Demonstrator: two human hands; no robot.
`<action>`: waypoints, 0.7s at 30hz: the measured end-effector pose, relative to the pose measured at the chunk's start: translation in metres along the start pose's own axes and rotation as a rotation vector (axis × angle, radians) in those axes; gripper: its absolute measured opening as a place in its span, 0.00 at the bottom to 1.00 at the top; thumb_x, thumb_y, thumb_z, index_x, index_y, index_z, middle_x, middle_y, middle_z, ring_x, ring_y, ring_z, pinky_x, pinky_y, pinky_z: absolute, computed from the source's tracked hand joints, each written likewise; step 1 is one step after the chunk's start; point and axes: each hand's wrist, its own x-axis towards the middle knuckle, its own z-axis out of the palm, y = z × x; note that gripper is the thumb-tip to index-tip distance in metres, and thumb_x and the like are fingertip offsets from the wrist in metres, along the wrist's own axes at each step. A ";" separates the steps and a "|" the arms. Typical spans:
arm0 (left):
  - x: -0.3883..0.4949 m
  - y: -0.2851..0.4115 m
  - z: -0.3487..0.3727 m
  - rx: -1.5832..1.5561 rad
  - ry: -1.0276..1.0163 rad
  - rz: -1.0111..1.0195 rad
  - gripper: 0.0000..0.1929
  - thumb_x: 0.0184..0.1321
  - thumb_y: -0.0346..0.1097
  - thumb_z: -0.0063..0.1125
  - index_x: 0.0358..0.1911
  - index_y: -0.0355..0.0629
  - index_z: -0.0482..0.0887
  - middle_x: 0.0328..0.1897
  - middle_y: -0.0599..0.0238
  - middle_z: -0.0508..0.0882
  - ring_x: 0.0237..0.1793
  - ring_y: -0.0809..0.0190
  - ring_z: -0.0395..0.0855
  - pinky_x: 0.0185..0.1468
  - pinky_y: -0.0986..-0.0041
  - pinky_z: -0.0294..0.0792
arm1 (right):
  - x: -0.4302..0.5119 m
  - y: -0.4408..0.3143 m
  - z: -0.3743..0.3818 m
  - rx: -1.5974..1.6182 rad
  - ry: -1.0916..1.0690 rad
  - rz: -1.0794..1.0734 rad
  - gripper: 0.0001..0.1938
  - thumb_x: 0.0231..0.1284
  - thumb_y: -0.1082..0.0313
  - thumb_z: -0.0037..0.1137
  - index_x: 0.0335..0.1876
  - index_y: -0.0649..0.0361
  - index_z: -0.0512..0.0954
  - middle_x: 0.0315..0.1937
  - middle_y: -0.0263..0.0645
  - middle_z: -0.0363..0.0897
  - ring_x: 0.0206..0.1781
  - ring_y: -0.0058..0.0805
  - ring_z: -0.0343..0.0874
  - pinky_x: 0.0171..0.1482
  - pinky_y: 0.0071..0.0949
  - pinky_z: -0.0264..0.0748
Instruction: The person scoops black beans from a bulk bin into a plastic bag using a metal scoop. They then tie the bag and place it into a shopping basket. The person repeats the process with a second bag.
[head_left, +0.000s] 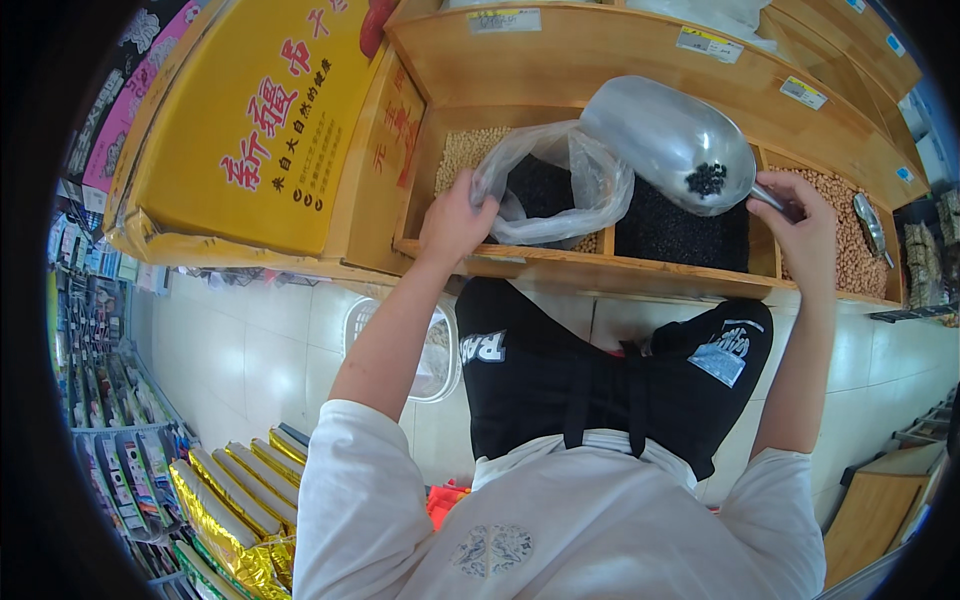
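Observation:
My left hand (456, 223) grips the rim of a clear plastic bag (596, 176), whose mouth gapes upward. Dark beans (538, 187) lie inside it. The bag sits over a wooden bin of pale beans (469, 150), partly hiding them. In my right hand (799, 217) is the handle of a large metal scoop (645, 127), tilted with its mouth over the bag's right rim. A small heap of black beans (706, 180) rests in the scoop near its handle end. Below the scoop is a compartment of black beans (682, 236).
Reddish-tan beans or nuts (825, 255) fill the right compartment, with a smaller metal scoop (870, 225) on them. A yellow carton (247, 142) stands at left. Wooden shelving (600, 56) rises behind. A white basket (448, 375) is on the floor by my left leg.

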 end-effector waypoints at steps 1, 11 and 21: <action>0.000 0.000 0.000 -0.004 -0.001 0.003 0.19 0.65 0.46 0.60 0.53 0.44 0.78 0.46 0.39 0.89 0.50 0.30 0.85 0.55 0.47 0.77 | 0.000 -0.023 -0.007 -0.134 -0.022 -0.037 0.15 0.59 0.75 0.74 0.51 0.59 0.86 0.44 0.37 0.91 0.48 0.27 0.90 0.53 0.26 0.82; -0.002 0.006 -0.004 0.012 -0.027 -0.043 0.20 0.64 0.48 0.60 0.54 0.45 0.77 0.46 0.39 0.89 0.51 0.30 0.85 0.55 0.45 0.76 | 0.005 -0.102 0.006 -0.741 -0.120 -0.424 0.13 0.56 0.69 0.73 0.47 0.56 0.87 0.42 0.39 0.90 0.46 0.42 0.89 0.50 0.38 0.82; -0.001 0.005 -0.002 0.012 -0.024 -0.015 0.20 0.64 0.49 0.59 0.54 0.47 0.78 0.46 0.41 0.90 0.49 0.32 0.87 0.55 0.43 0.77 | -0.014 -0.015 -0.030 -0.695 -0.026 0.017 0.14 0.58 0.64 0.74 0.50 0.48 0.87 0.43 0.37 0.91 0.46 0.42 0.90 0.47 0.40 0.82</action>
